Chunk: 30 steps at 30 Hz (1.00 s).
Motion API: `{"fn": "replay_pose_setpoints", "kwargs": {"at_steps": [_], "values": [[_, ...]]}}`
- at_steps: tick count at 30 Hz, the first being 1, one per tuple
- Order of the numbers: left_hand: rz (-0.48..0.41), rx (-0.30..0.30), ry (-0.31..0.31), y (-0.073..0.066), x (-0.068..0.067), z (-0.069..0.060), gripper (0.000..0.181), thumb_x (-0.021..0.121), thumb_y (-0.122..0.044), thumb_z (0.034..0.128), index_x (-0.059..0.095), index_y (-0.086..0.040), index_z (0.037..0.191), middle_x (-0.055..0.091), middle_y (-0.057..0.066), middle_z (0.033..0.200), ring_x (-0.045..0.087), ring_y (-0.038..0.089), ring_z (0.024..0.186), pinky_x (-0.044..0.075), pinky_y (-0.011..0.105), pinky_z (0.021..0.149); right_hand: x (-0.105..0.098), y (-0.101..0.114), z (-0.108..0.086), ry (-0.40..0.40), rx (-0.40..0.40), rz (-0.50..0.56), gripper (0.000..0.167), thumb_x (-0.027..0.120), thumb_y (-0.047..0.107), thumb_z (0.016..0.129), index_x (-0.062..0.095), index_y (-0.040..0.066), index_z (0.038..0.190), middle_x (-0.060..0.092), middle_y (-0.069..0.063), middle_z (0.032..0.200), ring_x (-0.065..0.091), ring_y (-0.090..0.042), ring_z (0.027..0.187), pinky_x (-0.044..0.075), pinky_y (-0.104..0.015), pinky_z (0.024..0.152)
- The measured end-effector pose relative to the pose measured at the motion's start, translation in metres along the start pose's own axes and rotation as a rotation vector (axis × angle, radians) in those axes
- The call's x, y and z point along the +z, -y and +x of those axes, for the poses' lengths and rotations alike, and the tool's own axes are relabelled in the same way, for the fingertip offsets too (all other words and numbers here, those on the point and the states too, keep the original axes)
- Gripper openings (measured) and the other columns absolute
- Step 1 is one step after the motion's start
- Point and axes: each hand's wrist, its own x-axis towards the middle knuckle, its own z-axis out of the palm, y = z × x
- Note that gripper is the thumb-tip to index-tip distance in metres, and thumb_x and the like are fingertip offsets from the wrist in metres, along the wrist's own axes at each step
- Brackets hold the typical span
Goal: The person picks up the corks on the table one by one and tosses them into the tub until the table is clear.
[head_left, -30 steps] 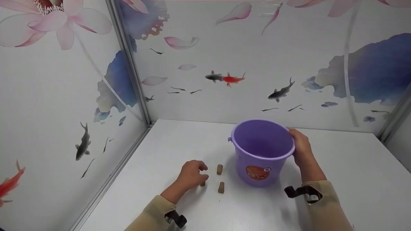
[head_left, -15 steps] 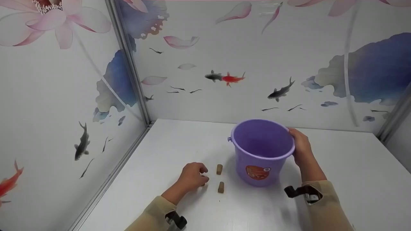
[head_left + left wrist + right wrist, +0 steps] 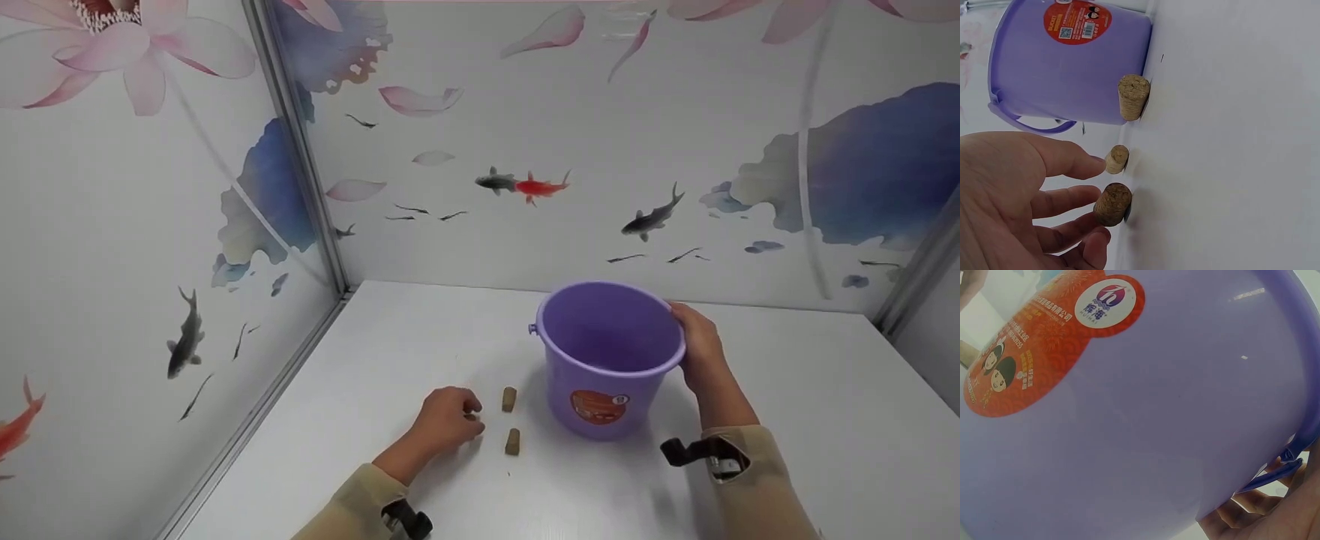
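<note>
My left hand (image 3: pixel 448 418) is low over the white table, its thumb and fingers spread apart. In the left wrist view, one cork (image 3: pixel 1113 205) stands at the fingertips, with the thumb clear of it; from the head this cork is hidden by the hand. Two more corks, a farther one (image 3: pixel 509 399) and a nearer one (image 3: pixel 512 442), stand between that hand and a purple bucket (image 3: pixel 600 405). My right hand (image 3: pixel 702 345) grips the bucket at its right side by the rim. Below the rim, the right wrist view shows its fingers (image 3: pixel 1247 506) against the bucket wall.
The white table (image 3: pixel 420 337) meets a printed back panel (image 3: pixel 465 247) and a left side panel (image 3: pixel 112 225). A metal post (image 3: pixel 300 150) stands in the corner. The bucket's handle (image 3: pixel 1044 128) hangs down its side.
My left hand has come slightly toward me and lower, and the cork beside its thumb has gone out of sight in the head view. The right hand and bucket stay in place.
</note>
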Motion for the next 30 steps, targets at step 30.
{"fn": "replay_pose_setpoints", "kwargs": {"at_steps": [30], "values": [[0.014, -0.035, 0.042, 0.0012, 0.0062, 0.0002, 0.016, 0.080, -0.003, 0.0863, 0.076, -0.003, 0.102, 0.066, 0.002, 0.087, 0.055, 0.019, 0.084, 0.051, 0.038, 0.077, -0.0013, -0.0008, -0.0003, 0.003, -0.022, 0.038, 0.038, 0.039, 0.023, 0.114, 0.070, 0.014, 0.132, 0.071, 0.020, 0.101, 0.064, -0.005, 0.103, 0.053, -0.025, 0.092]]}}
